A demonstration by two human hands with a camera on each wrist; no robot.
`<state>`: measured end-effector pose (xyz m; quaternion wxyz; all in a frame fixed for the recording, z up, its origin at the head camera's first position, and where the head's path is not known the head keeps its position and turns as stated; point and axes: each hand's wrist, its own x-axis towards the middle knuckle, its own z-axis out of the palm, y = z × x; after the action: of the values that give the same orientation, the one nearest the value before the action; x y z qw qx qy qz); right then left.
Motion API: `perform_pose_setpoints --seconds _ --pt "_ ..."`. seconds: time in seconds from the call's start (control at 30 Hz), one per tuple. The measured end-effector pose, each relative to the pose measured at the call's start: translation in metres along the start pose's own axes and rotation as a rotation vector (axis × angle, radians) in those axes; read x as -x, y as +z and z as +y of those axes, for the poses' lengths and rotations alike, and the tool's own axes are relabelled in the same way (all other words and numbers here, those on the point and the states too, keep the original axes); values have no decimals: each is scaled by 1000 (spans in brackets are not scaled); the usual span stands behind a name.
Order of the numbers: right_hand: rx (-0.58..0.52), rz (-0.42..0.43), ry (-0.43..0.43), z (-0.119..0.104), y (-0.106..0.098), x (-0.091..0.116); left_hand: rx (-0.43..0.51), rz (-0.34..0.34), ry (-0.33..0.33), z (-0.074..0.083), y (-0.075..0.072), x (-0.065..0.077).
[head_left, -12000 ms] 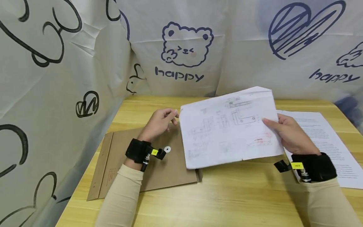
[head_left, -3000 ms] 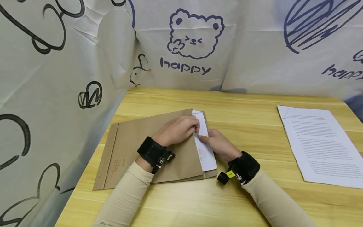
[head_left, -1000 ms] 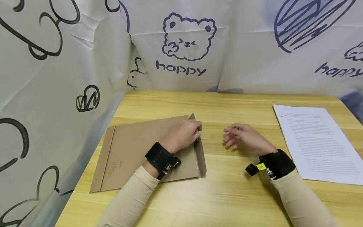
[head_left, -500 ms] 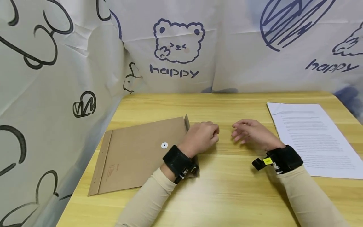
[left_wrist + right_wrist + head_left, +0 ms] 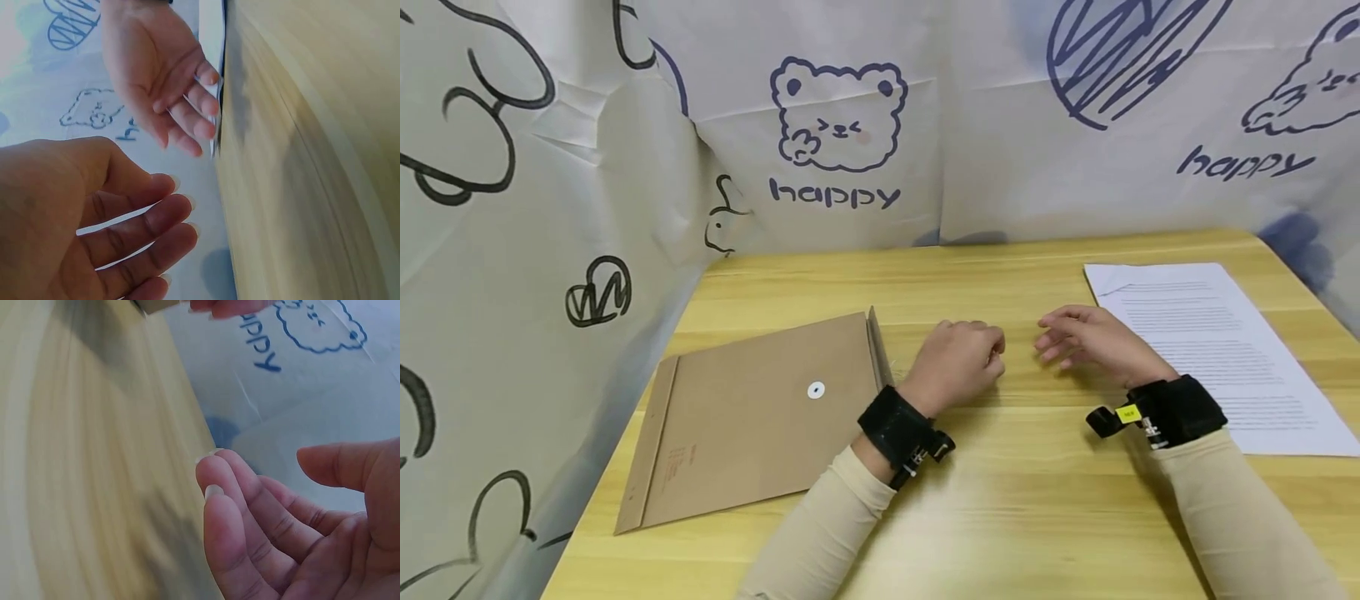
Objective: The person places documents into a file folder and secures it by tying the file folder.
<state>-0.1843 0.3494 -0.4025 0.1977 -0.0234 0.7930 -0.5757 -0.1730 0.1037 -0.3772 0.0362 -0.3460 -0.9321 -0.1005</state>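
A brown kraft-paper file envelope [image 5: 752,417] lies at the left of the table, a white round button [image 5: 816,390] on its face. Its end flap [image 5: 878,350] stands raised at the right. My left hand [image 5: 955,367] hovers just right of this flap, fingers loosely bent. In the left wrist view nothing shows between the thumb and fingers of the left hand [image 5: 112,219]. Facing it across a small gap is my right hand [image 5: 1101,343], fingers relaxed; the right wrist view shows no thing in the right hand [image 5: 281,537]. No drawing sheet is visible outside the envelope.
A stack of printed paper [image 5: 1210,350] lies at the right of the wooden table [image 5: 1000,517], partly behind the right hand and wrist. White sheeting [image 5: 985,125] with drawings hangs behind and at the left. Each wrist wears a black strap with a camera.
The drawing sheet, held earlier by the right hand, was slid into the envelope and is out of sight. Then the right hand drew away rightward, and the left hand left the flap, also moving right.
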Motion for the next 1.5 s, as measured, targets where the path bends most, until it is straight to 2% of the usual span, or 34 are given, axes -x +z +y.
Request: perform_pose_setpoints --seconds 0.33,0.63,0.9,1.13,1.3,1.5 --pt "16 81 -17 5 -32 12 23 -54 74 31 16 -22" --pt "-64 134 -7 20 -58 19 58 -121 63 53 32 -40" --pt "-35 185 11 35 -91 28 55 -160 83 71 43 -44" --pt "31 306 106 50 -118 43 55 -212 96 90 50 -53" --pt "60 370 151 63 -137 54 56 -212 106 99 56 -61" --pt "239 488 217 79 -158 67 37 -190 122 107 61 -67"
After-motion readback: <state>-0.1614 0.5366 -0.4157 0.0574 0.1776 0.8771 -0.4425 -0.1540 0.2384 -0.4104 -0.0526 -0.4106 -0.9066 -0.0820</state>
